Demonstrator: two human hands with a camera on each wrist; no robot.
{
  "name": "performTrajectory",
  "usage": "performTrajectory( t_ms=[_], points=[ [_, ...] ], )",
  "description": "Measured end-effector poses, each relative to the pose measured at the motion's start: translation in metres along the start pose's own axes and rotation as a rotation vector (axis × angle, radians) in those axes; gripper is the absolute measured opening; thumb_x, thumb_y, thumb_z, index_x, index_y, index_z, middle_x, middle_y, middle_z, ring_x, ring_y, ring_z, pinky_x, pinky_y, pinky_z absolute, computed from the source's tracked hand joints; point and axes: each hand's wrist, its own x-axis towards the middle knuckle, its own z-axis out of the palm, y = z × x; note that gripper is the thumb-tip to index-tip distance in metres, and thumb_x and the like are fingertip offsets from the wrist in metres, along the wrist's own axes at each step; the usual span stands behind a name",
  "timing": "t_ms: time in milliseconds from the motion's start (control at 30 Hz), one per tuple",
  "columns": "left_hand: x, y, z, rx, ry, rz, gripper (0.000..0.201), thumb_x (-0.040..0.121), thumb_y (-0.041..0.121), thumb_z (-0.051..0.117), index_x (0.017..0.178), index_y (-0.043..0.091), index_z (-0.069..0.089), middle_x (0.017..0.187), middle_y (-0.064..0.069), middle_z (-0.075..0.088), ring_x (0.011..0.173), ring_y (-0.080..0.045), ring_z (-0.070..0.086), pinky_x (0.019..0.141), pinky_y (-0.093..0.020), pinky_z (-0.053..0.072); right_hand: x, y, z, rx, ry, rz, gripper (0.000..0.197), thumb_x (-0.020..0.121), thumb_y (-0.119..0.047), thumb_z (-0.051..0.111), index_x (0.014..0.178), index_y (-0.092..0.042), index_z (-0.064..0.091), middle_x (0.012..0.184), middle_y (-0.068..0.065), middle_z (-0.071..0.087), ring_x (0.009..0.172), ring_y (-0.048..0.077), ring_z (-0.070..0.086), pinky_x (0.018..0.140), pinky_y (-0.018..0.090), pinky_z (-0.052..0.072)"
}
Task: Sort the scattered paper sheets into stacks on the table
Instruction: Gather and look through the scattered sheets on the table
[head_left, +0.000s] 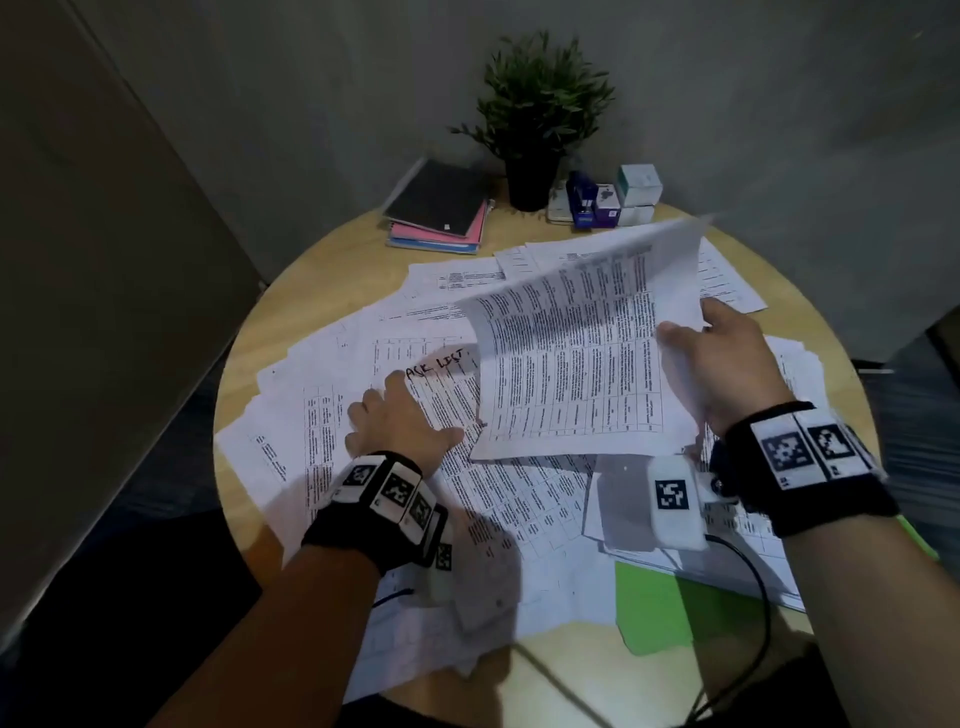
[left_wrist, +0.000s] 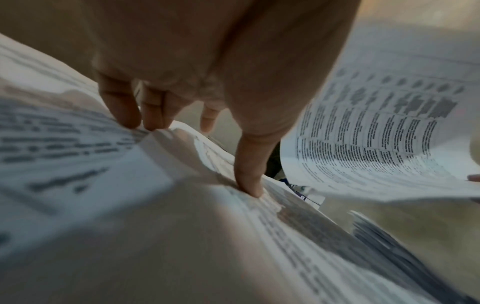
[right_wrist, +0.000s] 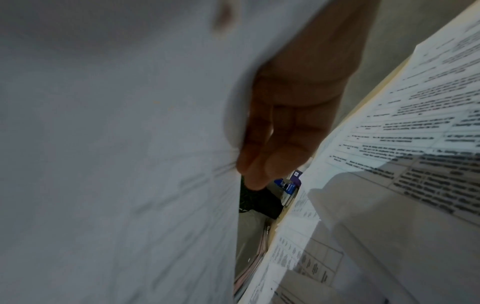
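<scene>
Several white printed sheets (head_left: 332, 374) lie scattered and overlapping across the round wooden table (head_left: 810, 291). My right hand (head_left: 717, 358) pinches the right edge of one printed sheet (head_left: 576, 353) and holds it lifted and curled above the pile; the wrist view shows its blank back (right_wrist: 116, 164) with my fingers (right_wrist: 270, 152) behind it. My left hand (head_left: 402, 421) lies flat with spread fingers on the sheets (left_wrist: 130, 185) at centre left, fingertips (left_wrist: 249, 185) pressing the paper. A green sheet or folder (head_left: 660, 608) shows under the papers at the front right.
At the table's far edge stand a stack of notebooks (head_left: 441, 208), a potted plant (head_left: 535, 119) and small boxes with a blue stapler (head_left: 608, 200). A grey wall is behind. A black cable (head_left: 758, 597) runs from my right wrist.
</scene>
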Motion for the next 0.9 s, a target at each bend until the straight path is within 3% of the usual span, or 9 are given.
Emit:
performTrajectory(
  t_ms=[67,133,200,300,367,467,567,700,900],
  points=[
    [0.003,0.002,-0.002,-0.112,0.003,-0.009,0.096,0.071,0.035,0.083,0.144,0.023,0.021,0.140,-0.015,0.037,0.129,-0.035,0.034,0.096,-0.051,0.039,-0.003,0.001,0.003,-0.010,-0.035,0.010,0.012,0.087,-0.014,0.053,0.096,-0.015,0.062,0.072,-0.001,0.063,0.059,0.017,0.056,0.057,0.024,0.044],
    [0.005,0.000,-0.005,-0.306,-0.005,-0.016,0.096,0.077,0.016,0.080,0.146,0.026,0.015,0.134,-0.020,0.046,0.114,-0.034,0.050,0.088,-0.047,0.048,-0.004,0.001,0.005,0.000,-0.068,0.019,0.019,0.089,-0.016,0.056,0.107,-0.016,0.063,0.094,-0.001,0.072,0.084,0.020,0.068,0.082,0.035,0.052],
    [0.004,-0.003,-0.011,-0.466,0.006,-0.003,0.088,0.085,0.004,0.069,0.148,0.026,0.012,0.130,-0.023,0.053,0.098,-0.035,0.061,0.080,-0.044,0.053,-0.005,0.002,0.008,0.046,-0.103,0.031,0.024,0.090,-0.014,0.057,0.113,-0.014,0.063,0.105,0.001,0.072,0.098,0.023,0.067,0.096,0.045,0.049],
    [0.004,-0.011,-0.023,-0.579,0.075,0.040,0.073,0.090,0.007,0.065,0.149,0.014,0.023,0.147,-0.016,0.040,0.126,-0.033,0.048,0.100,-0.042,0.044,-0.007,-0.001,0.011,0.238,-0.148,0.042,0.030,0.094,-0.002,0.051,0.124,-0.003,0.055,0.117,0.008,0.067,0.108,0.023,0.064,0.092,0.029,0.051],
    [0.003,-0.013,-0.035,-0.639,0.142,0.102,0.053,0.091,0.007,0.063,0.140,0.007,0.041,0.140,-0.011,0.050,0.127,-0.027,0.048,0.106,-0.044,0.040,-0.008,-0.002,0.012,0.335,-0.164,0.025,0.034,0.095,0.003,0.047,0.129,0.002,0.049,0.123,0.012,0.063,0.112,0.022,0.061,0.091,0.023,0.050],
    [-0.004,-0.010,-0.062,-0.800,0.283,0.208,0.032,0.091,-0.001,0.058,0.118,0.016,0.059,0.112,0.002,0.064,0.107,-0.015,0.059,0.098,-0.035,0.047,-0.011,-0.003,0.018,0.477,-0.232,0.010,0.039,0.092,0.004,0.049,0.130,0.003,0.046,0.126,0.014,0.061,0.118,0.024,0.058,0.099,0.033,0.046],
    [-0.005,-0.004,-0.087,-0.895,0.363,0.279,0.029,0.090,0.000,0.058,0.112,0.020,0.061,0.109,0.003,0.067,0.106,-0.015,0.063,0.094,-0.032,0.050,-0.015,-0.004,0.025,0.383,-0.255,0.014,0.030,0.095,0.003,0.046,0.120,-0.011,0.054,0.119,0.005,0.064,0.111,0.019,0.060,0.095,0.031,0.045],
    [0.001,0.008,-0.098,-1.005,0.301,0.377,0.030,0.089,-0.004,0.058,0.104,0.022,0.061,0.106,0.005,0.069,0.104,-0.014,0.066,0.090,-0.037,0.054,-0.016,-0.004,0.028,0.275,-0.250,0.033,0.022,0.096,-0.009,0.052,0.111,-0.023,0.062,0.116,0.001,0.068,0.111,0.023,0.062,0.103,0.046,0.042],
    [0.015,0.021,-0.085,-1.073,0.187,0.426,0.028,0.087,-0.005,0.061,0.101,0.020,0.063,0.106,-0.003,0.072,0.101,-0.020,0.069,0.087,-0.045,0.056,-0.020,-0.006,0.030,0.321,-0.288,0.055,0.026,0.092,-0.001,0.056,0.113,-0.017,0.058,0.113,0.007,0.069,0.104,0.025,0.065,0.096,0.039,0.048]
  ],
)
